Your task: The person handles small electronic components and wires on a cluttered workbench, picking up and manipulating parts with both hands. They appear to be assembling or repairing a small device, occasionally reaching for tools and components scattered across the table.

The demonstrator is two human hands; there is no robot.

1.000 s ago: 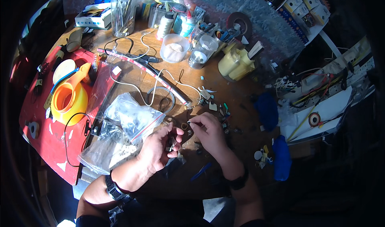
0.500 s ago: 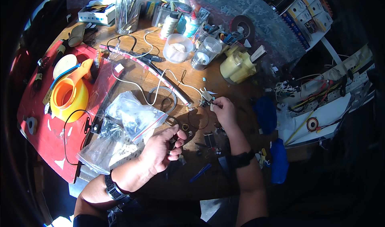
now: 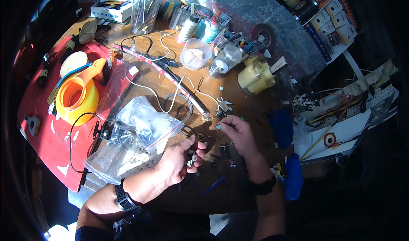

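Observation:
My left hand [image 3: 177,160] is half curled, palm turned inward, just right of a clear zip bag [image 3: 147,117]. Several small whitish pieces [image 3: 191,156] lie in its bent fingers; their kind is too small to make out. A little farther to the right, my right hand [image 3: 239,133] pinches a small pale-blue piece [image 3: 219,126] between thumb and fingertips. Beyond that hand, a white cord [image 3: 195,89] runs to small pale parts [image 3: 223,104] on the wooden table. The lower end of a red-and-white striped strip [image 3: 181,84] lies near them.
Small dark parts [image 3: 225,152] and a blue tool-like stick [image 3: 214,184] lie nearer me. On the left, a yellow-orange container [image 3: 77,97] rests on a red board [image 3: 36,132]. Clear tubs [image 3: 195,55] and a yellow holder [image 3: 255,77] stand at the back.
My right hand has come back toward me from the pale parts at the cord's end, with a pale-blue piece showing in its pinch. The left fingers have loosened slightly, baring the whitish pieces.

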